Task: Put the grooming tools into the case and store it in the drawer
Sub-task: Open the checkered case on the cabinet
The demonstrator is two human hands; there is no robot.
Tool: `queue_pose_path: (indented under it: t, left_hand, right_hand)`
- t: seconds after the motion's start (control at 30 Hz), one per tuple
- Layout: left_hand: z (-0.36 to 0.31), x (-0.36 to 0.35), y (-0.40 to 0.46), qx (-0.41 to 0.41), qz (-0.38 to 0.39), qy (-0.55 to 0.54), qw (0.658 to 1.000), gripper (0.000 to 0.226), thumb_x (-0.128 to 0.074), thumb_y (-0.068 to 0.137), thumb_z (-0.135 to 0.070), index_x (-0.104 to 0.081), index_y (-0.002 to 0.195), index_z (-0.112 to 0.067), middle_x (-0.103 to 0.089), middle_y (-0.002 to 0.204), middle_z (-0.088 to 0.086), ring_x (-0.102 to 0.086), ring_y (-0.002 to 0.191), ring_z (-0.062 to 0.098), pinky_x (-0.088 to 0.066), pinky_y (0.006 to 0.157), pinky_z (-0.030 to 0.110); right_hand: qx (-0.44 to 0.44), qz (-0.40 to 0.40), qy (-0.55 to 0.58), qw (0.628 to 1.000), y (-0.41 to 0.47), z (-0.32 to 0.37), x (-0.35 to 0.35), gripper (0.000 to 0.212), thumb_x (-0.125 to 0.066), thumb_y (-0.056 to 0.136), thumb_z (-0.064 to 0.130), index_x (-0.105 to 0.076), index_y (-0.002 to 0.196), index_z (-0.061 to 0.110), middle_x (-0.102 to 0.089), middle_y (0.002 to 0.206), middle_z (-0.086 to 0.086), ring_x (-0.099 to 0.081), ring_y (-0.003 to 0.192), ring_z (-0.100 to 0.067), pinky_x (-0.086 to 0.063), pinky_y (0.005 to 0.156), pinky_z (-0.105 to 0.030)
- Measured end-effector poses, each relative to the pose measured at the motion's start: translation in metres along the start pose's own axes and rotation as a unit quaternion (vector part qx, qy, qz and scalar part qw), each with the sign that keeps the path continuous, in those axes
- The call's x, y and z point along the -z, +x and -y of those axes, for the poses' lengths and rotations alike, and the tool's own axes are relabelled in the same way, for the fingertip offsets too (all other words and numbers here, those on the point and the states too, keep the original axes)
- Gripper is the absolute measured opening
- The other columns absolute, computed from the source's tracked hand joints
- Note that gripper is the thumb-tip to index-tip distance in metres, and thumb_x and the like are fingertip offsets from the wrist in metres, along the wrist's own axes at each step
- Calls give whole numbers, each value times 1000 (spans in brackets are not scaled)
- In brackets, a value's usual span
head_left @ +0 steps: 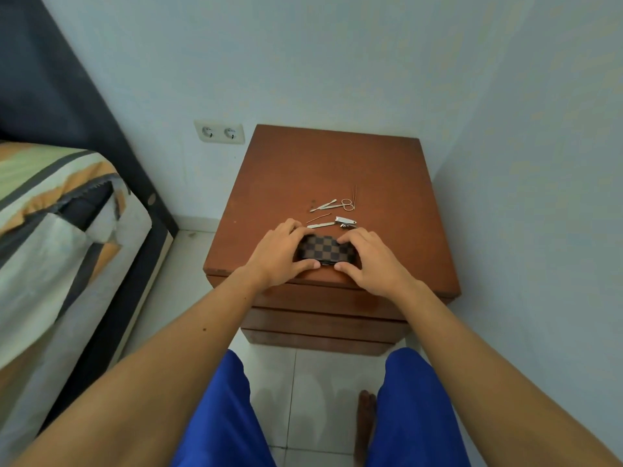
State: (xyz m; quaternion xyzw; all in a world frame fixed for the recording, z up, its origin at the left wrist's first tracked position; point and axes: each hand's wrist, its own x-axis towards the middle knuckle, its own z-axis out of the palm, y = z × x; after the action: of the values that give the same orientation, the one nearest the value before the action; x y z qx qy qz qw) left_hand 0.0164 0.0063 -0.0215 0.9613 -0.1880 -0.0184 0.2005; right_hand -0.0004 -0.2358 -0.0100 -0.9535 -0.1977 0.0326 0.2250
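Observation:
A small brown checkered case (324, 248) lies closed near the front edge of the wooden nightstand (323, 170). My left hand (281, 256) grips its left end and my right hand (374, 261) grips its right end, thumbs on the front edge. Just behind the case lie the metal grooming tools: nail clippers (346, 222), a flat file (320, 225), a thin pick (318, 217), small scissors (340, 205) crossed with another flat tool (324, 205), and tweezers (354, 191).
The nightstand's drawer fronts (323, 305) below the top are shut. A bed (57, 237) with a striped sheet stands at the left, and a double wall socket (219, 132) is behind. A wall runs close along the right. My knees in blue shorts (222, 416) are below.

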Motion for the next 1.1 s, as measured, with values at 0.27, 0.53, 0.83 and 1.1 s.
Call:
queue_pose_path:
  t: [0.27,0.53,0.83,1.1]
  left_hand:
    - [7,-10,2,71,-28,-109,991,81,-91,76,-53,-58,144,-25,-58,132,-9,-57,109,12,-40,100,35]
    - [4,-14,-13,107,-68,-176,976,87,-99,67,-46,-58,142,-31,-57,110,-17,-54,88,8,-40,85,31]
    - [15,-2,-25,73,-29,-133,988,65,-91,79,-45,-68,138,-32,-63,118,-17,-60,92,9,-48,95,40]
    - [-3,-9,-45,67,-57,-93,992,60,-84,67,-75,-70,104,-29,-65,98,-18,-59,88,5,-43,89,35]
  right_hand:
    - [11,-18,43,999,11,-8,14,32,-66,99,42,-68,124,22,-72,115,5,-66,99,-13,-58,91,-38]
    - [-69,-115,160,978,53,-4,28,7,-77,93,32,-81,95,27,-76,78,10,-70,64,-5,-60,69,-26]
    - [-119,-115,193,967,42,-15,14,7,-77,94,26,-81,99,23,-78,85,-1,-68,59,-14,-64,73,-43]
    - [-116,-120,159,973,58,0,9,16,-75,94,22,-80,109,25,-71,94,6,-57,76,-6,-45,72,-20]
